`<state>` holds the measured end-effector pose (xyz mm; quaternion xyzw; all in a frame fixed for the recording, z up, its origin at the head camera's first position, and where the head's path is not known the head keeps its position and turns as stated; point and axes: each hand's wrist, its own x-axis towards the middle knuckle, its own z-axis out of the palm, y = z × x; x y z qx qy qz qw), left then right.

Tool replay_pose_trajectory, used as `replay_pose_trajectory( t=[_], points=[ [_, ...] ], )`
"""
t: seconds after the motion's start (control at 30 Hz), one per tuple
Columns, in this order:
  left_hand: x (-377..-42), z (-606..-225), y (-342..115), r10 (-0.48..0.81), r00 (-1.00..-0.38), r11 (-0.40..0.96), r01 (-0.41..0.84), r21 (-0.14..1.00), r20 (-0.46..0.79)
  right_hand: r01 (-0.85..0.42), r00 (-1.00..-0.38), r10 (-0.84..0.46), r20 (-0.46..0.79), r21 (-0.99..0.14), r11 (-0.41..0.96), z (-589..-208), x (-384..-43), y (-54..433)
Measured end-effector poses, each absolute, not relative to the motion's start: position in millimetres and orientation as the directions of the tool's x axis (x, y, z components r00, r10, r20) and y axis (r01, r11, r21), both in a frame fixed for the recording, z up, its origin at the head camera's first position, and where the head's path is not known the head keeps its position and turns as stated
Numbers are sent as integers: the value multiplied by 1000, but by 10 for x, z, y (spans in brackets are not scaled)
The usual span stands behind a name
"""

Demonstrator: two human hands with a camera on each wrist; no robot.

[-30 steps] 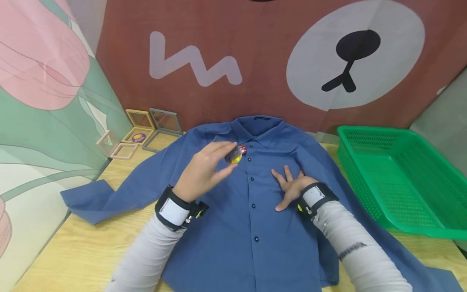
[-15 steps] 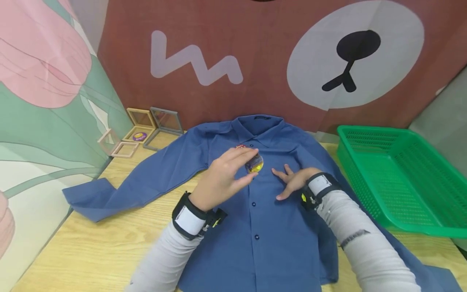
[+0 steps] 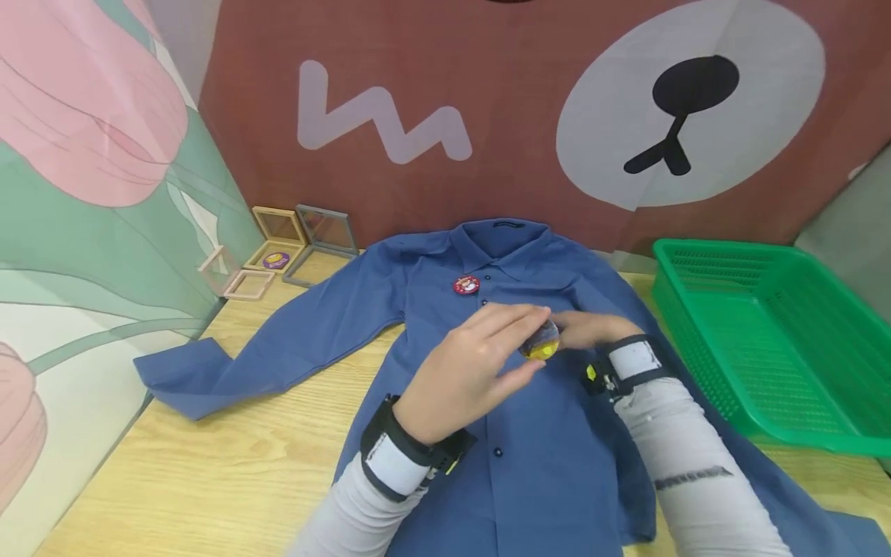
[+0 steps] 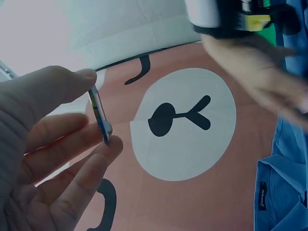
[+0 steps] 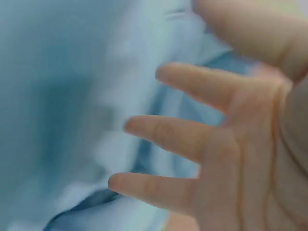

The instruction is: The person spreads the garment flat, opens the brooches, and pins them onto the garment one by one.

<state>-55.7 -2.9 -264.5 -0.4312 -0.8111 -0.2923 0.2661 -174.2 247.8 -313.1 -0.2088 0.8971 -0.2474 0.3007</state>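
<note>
On inspection, the left hand [image 3: 480,367], near the centre of the head view, pinches a round dark badge with a yellow lower part [image 3: 541,340] between thumb and fingertips, raised above a blue button-front cloth shirt [image 3: 445,333]. The left wrist view shows it thin and edge-on, gripped at its rim; that hold probably serves to keep the printed face uncovered. The right hand [image 3: 595,329] lies just beyond that badge, over the right of the shirt front; its fingers, in the right wrist view, are extended and spread apart, with nothing seen in its grasp. Whether it touches the cloth I cannot tell. The shirt lies front up on the pale wood-grain table [image 3: 209,464], collar toward the upper centre, sleeves spread to either side, presumably so that the chest is fully reachable. A round red badge with a pale figure [image 3: 466,285] sits beside the buttons, below the collar; its fastening is not visible. At the left of the view, a tan display case [image 3: 274,209] holding a purple-and-yellow badge [image 3: 276,261], a grey case [image 3: 326,210] and a small pale pink case [image 3: 248,297] stand with lids raised, seemingly for easy access. A green perforated plastic basket [image 3: 786,333] occupies the right, mostly beside the shirt.
</note>
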Motion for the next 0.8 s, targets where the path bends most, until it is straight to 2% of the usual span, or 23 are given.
replay_pose_trajectory(
  t=[0.13,0.3,0.5,0.67,0.8],
  points=[
    [-554,-2661,0,535,-481,460,856,238,695,-275,-868,-477,-139,-664,695,-2862,-1429,2433],
    [-581,-2680,-14,515,-475,488,847,212,714,-267,-927,-369,67,-809,524,-2570,-932,2276],
    [-576,-2663,-30,512,-465,512,841,178,723,-223,-960,-232,157,-930,291,-2472,-532,2051],
    [-564,-2656,-11,501,-429,512,847,142,752,-217,-960,-188,205,-975,45,-2509,-489,1896],
    [-552,-2662,2,443,-425,525,837,156,789,-227,-968,-99,232,-972,-59,-2532,-509,1831]
  ],
)
